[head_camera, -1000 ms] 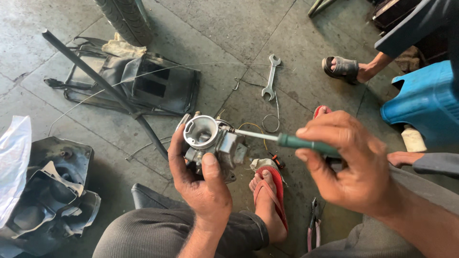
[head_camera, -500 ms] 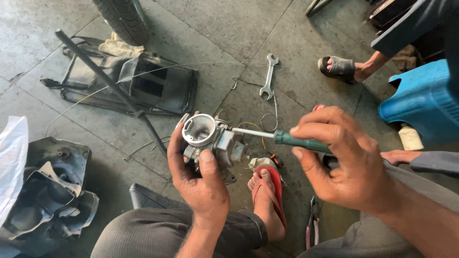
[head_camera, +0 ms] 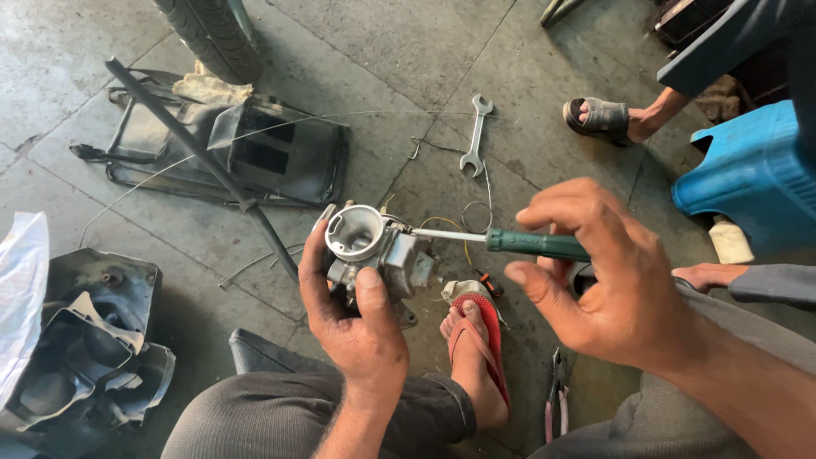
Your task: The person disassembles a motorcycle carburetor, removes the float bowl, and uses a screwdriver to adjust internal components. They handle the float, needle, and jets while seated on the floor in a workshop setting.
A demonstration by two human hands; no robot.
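Left hand [head_camera: 357,327] grips a metal carburetor [head_camera: 378,251] above the concrete floor [head_camera: 382,51]; right hand [head_camera: 616,280] loosely closes on a green-handled screwdriver [head_camera: 510,242], tip at the carburetor's side. Loose fingers could let the tip slip off.

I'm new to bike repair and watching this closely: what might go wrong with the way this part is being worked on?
The carburetor is held in mid-air by the left hand alone, so the screwdriver might slip toward the thumb. The right hand grips the handle loosely, fingers partly open. A loosened screw could drop onto the cluttered concrete floor.
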